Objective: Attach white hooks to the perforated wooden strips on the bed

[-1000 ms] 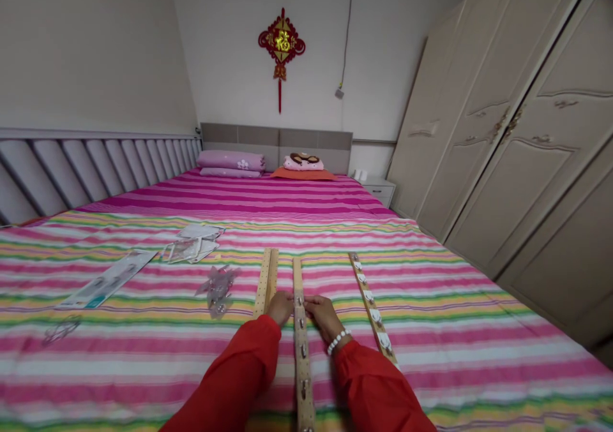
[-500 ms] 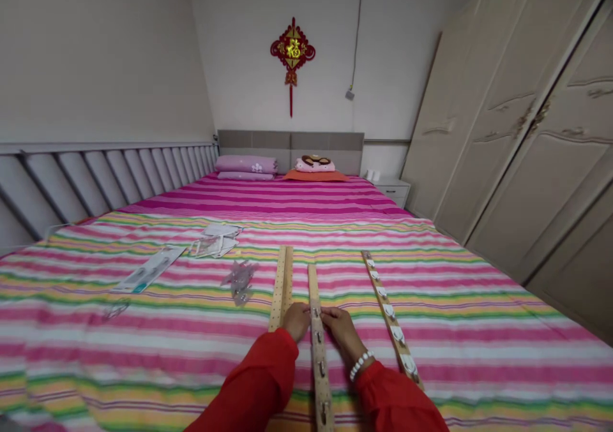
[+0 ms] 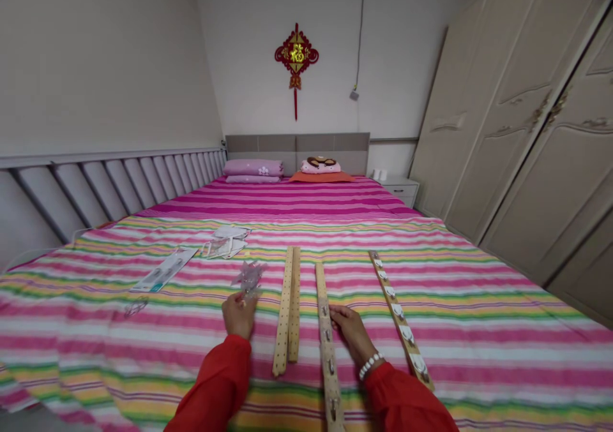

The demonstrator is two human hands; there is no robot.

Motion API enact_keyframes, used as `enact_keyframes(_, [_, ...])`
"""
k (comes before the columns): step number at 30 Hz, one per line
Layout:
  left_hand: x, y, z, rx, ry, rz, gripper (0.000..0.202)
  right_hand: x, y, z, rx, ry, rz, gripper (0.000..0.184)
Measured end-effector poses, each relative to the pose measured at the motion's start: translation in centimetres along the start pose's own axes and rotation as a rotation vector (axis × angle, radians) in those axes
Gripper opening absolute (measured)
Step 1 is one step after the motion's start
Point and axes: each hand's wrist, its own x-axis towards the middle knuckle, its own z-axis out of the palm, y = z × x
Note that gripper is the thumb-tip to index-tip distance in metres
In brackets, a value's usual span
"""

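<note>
My left hand (image 3: 238, 316) is at the near edge of a small pile of clear adhesive hooks (image 3: 249, 275), its fingertips drawn together; whatever is between them is too small to make out. My right hand (image 3: 353, 331), wearing a white bead bracelet, pinches at the right edge of a long wooden strip (image 3: 321, 285). Several metal hooks on clear pads (image 3: 330, 365) sit in a row along the strip's nearer part, while its far end is bare wood. To the left of it lie two perforated wooden strips (image 3: 288, 304) side by side.
Rightward, another wooden strip (image 3: 387, 285) carries white-backed hooks. On the left lie a hook package (image 3: 165, 269), a few metal rings (image 3: 136, 305) and some white packaging (image 3: 227, 240). All rest on a striped bed sheet (image 3: 129, 362). A slatted rail (image 3: 119, 180) borders the left; wardrobes (image 3: 522, 132) stand right.
My left hand has left the wooden strip and moved left to the pile of clear hooks. My right hand stays by the strip. The view has shifted slightly.
</note>
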Motion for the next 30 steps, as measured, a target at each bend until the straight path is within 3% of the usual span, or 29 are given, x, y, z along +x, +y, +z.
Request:
enact_keyframes(3, [0.4, -1.0, -0.3, 0.132, 0.151, 0.026, 0.039, 0.0, 0.1, -0.1, -0.003, 0.000, -0.007, 0.021])
enact_keyframes(7, [0.7, -1.1, 0.2, 0.150, 0.120, 0.011, 0.032, -0.1, 0.1, -0.2, 0.013, 0.009, 0.001, 0.020])
enact_keyframes(14, [-0.5, -0.6, 0.2, -0.113, 0.089, -0.021, 0.027, -0.3, 0.0, -0.3, 0.053, 0.012, 0.002, 0.021])
enact_keyframes(18, [-2.7, 0.2, 0.3, -0.115, 0.091, 0.189, 0.034, -0.4, -0.2, -0.4, 0.073, 0.035, 0.014, 0.023])
enact_keyframes(23, [-5.5, 1.9, 0.3, -0.109, -0.057, 0.531, 0.023, -0.5, -0.7, -0.6, 0.147, 0.056, 0.039, 0.027])
enact_keyframes(30, [-8.8, 4.7, 0.7, -0.005, -0.202, 0.771, 0.020, -1.8, -2.7, 0.1, 0.165, -0.014, -0.006, 0.028])
